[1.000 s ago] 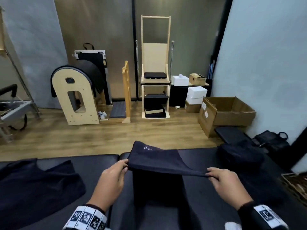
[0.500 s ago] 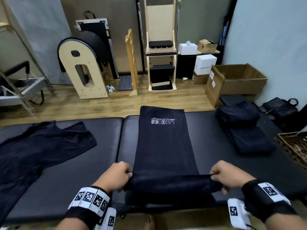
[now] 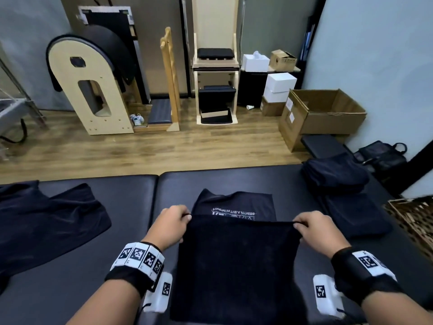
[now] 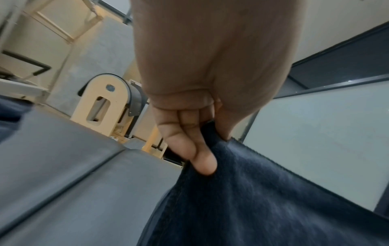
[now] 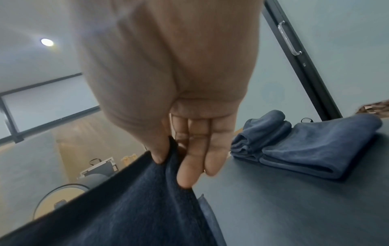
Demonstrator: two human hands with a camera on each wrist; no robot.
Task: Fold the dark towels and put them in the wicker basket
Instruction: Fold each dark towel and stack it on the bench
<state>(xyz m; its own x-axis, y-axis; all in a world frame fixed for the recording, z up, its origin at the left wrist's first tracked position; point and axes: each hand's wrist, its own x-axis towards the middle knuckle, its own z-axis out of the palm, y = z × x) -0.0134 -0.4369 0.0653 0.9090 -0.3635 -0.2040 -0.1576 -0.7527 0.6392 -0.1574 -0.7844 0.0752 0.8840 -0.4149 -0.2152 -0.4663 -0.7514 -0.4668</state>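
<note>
A dark towel (image 3: 236, 261) with white lettering lies lengthwise on the black padded table (image 3: 234, 181). My left hand (image 3: 169, 225) pinches the left corner of its near end, and my right hand (image 3: 314, 229) pinches the right corner. That raised end is stretched taut between them over the half still lying flat. The left wrist view has thumb and fingers (image 4: 202, 158) clamped on the towel's (image 4: 263, 199) hem. The right wrist view has the same pinch by fingers (image 5: 189, 168) on the towel (image 5: 126, 208). The wicker basket (image 3: 412, 219) sits at the right edge.
Folded dark towels (image 3: 337, 174) (image 5: 305, 149) are stacked on the table's right side. A loose, crumpled dark towel (image 3: 44, 221) lies spread at the left. Beyond the table are a wooden floor, exercise equipment (image 3: 93, 83) and an open cardboard box (image 3: 323, 113).
Both hands lifted the towel's near end from the table's front edge and carried it forward over the flat half; before that the towel was laid out flat on the table.
</note>
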